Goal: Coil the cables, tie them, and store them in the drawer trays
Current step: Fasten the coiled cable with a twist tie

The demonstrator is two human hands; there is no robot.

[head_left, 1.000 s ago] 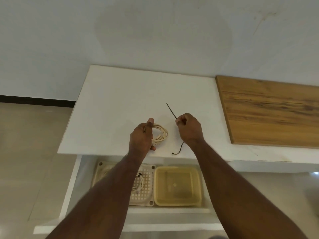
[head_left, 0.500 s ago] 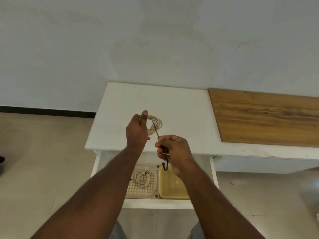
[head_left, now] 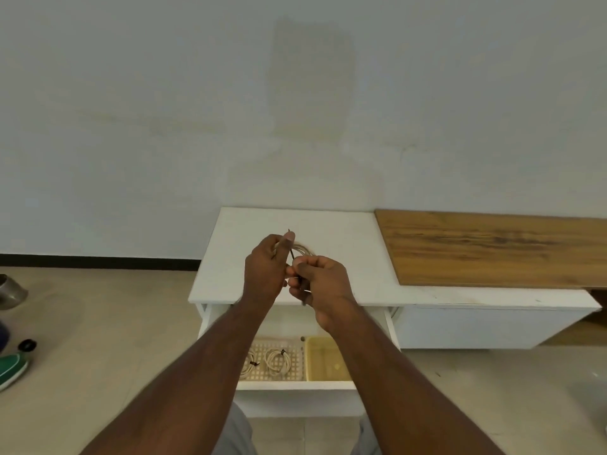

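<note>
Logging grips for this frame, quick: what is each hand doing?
Left hand: grips the coiled cable.
Right hand: pinches the black tie at the coil.

Pretty plain room here: a big pale wall (head_left: 164, 110) fills the top half, kinda patchy, with a darker rectangular patch (head_left: 312, 80) in the middle and some faint yellowish streaks. A dark baseboard (head_left: 98, 260) runs along the bottom of it on the left. The floor (head_left: 115, 323) is beige tile with thin grout lines. A low white cabinet (head_left: 476, 326) sits against the wall, with a wood-grain board (head_left: 492, 247) lying on its right part. Off at the left edge there's a metal pot (head_left: 10, 292), a small black cap (head_left: 27, 345) and something green (head_left: 11, 369) on the floor. Light is soft and even.
</note>
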